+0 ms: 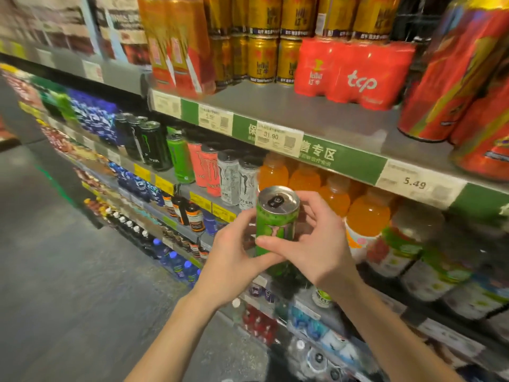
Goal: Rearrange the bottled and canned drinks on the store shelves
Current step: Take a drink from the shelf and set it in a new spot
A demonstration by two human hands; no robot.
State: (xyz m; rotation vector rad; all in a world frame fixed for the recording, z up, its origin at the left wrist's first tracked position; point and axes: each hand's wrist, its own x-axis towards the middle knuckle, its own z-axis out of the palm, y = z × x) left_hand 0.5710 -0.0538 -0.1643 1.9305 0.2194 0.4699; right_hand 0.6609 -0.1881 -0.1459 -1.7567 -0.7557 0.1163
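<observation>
Grey metal shelf [289, 106] behind; left hand [234, 260] and right hand [316, 244] grip cylindrical green can [275, 219].

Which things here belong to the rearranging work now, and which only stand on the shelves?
In the work:
green can, held upright
left hand and right hand, both gripping it

Only standing by:
orange bottles
white cans
black can
red multipack
gold cans
price tag

Bare hands, bare forearms — no gear.
Left hand [234, 260] & right hand [316, 244]: no gloves, rings or watch; nails short, plain. Back from the fingers, both wrists & forearms uncovered — no sleeve or cuff down to frame edge.
</observation>
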